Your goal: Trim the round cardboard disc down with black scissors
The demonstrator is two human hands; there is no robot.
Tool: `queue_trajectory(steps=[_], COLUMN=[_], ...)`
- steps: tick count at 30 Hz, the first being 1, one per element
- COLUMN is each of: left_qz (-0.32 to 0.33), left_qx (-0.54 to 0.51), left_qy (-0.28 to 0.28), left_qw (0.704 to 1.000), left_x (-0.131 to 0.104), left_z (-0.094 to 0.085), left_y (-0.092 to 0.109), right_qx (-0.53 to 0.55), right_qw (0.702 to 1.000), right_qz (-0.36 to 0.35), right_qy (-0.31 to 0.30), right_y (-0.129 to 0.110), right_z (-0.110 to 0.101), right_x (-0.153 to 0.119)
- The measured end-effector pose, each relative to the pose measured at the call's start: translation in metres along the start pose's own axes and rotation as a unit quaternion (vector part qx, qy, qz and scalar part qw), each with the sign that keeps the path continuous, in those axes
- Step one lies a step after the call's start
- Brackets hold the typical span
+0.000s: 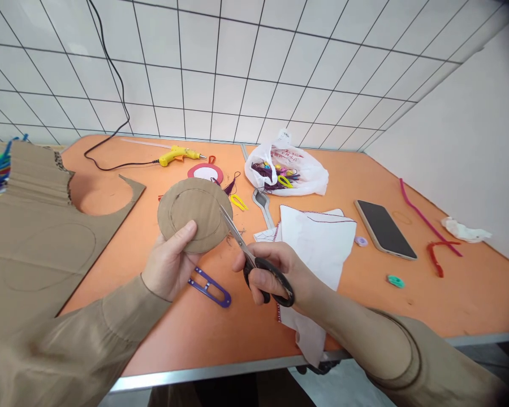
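Between the thumb and fingers of my left hand (173, 260) is a round cardboard disc (190, 206), raised above the orange table. A smaller circle is drawn on the disc's face. My right hand (280, 271) grips black-handled scissors (240, 240) by the finger loops. Their blades look nearly closed, and the tips lie at the disc's right side, over the drawn line; whether they pierce the cardboard I cannot tell. Under my hands on the table lies a purple thread snipper (212, 288). White fabric (314, 237) with dark red stitched edges spreads beside my right hand.
A large cardboard sheet (34, 237) with a cut-out covers the left side. Behind the disc are a yellow glue gun (178, 154) with its cord, a red-rimmed disc (206, 171) and a plastic bag (305, 169) of thread. A phone (384, 229) and pipe cleaners (435, 260) lie right.
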State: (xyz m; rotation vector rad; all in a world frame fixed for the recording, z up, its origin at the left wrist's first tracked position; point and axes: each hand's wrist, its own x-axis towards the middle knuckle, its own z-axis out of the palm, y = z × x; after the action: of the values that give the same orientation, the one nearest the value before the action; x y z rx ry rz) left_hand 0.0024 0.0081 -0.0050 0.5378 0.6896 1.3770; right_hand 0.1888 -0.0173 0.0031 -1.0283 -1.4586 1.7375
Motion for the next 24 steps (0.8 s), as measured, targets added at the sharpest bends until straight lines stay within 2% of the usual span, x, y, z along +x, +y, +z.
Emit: queue_trajectory(steps=[7, 16, 24], left_qz=[-0.007, 0.023, 0.023], left_qx=[0.019, 0.049, 0.052], left_qy=[0.023, 0.002, -0.004], left_qw=[1.000, 0.999, 0.998], left_x=[0.000, 0.001, 0.001], left_z=[0.000, -0.005, -0.006], left_y=[-0.002, -0.005, -0.006], right_qx=[-0.005, -0.001, -0.003], right_qw=[1.000, 1.000, 1.000], right_qz=[-0.018, -0.008, 0.013], right_qy=[-0.007, -0.009, -0.002], right_y=[0.006, 0.003, -0.005], right_z=[-0.001, 0.000, 0.002], right_x=[0.001, 0.000, 0.000])
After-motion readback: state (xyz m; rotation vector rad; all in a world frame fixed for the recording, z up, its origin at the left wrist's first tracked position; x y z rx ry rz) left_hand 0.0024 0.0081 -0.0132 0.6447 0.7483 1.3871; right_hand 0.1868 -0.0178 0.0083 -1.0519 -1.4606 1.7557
